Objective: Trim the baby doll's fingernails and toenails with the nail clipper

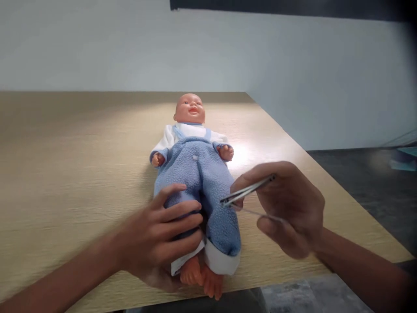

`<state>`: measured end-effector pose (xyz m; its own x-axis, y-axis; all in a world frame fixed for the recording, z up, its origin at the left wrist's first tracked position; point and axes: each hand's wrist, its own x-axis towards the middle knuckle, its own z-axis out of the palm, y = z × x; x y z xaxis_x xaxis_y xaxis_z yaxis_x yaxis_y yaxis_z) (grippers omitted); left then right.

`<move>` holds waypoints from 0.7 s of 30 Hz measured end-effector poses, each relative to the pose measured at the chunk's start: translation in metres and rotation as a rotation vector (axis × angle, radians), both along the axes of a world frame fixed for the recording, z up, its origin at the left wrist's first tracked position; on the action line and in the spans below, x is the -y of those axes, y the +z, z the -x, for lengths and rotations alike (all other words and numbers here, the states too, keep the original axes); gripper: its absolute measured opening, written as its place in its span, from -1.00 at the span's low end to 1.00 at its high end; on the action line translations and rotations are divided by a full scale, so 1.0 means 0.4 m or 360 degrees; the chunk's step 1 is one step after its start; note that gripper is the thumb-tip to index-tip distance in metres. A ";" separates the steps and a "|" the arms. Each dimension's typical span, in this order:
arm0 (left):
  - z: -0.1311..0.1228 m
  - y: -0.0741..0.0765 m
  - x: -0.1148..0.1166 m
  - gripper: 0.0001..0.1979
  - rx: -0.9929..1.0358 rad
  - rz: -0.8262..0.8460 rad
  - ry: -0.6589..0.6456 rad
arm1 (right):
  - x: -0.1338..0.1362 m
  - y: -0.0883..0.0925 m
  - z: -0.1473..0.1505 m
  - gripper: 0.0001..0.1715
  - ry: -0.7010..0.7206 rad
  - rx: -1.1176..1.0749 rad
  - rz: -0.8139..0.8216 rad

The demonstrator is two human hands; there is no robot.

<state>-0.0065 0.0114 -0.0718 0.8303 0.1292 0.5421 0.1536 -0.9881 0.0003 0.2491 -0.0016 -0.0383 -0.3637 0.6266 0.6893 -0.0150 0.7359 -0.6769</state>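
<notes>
A baby doll [192, 156] in blue overalls with a white top lies on its back, head away from me and bare feet near the table's front edge. My left hand [166, 237] is wrapped over the doll's leg on the left, its thumb side low by the foot. To the right of the other trouser leg, my right hand [289, 208] holds metal nail clippers [247, 191] between fingers and thumb. Their lever is swung out from the body, and the jaw end points at the doll's leg. I cannot tell whether they touch the cloth.
The light wooden table [81, 143] reaches back to a pale wall [130, 48]. Its right edge slants past my right arm, with dark floor [352, 178] beyond. A light blue object [404, 158] sits at the far right.
</notes>
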 end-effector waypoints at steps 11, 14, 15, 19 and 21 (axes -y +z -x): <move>-0.008 -0.003 -0.014 -0.81 0.0177 -0.0237 -0.0062 | 0.045 -0.042 0.064 -0.79 0.0399 0.0571 -0.0394; -0.008 0.005 -0.019 -0.78 0.0231 -0.0250 -0.0086 | 0.038 -0.037 0.059 -0.81 0.0443 0.0730 -0.0359; -0.008 0.007 -0.020 -0.78 0.0236 -0.0263 -0.0087 | 0.035 -0.040 0.060 -0.79 0.0430 0.0720 -0.0326; -0.011 0.006 -0.020 -0.79 0.0236 -0.0336 -0.0089 | 0.027 -0.052 0.067 -0.72 0.0354 0.0376 -0.0501; -0.012 0.004 -0.019 -0.80 0.0248 -0.0364 -0.0082 | 0.027 -0.045 0.063 -0.73 0.0358 0.0632 -0.0507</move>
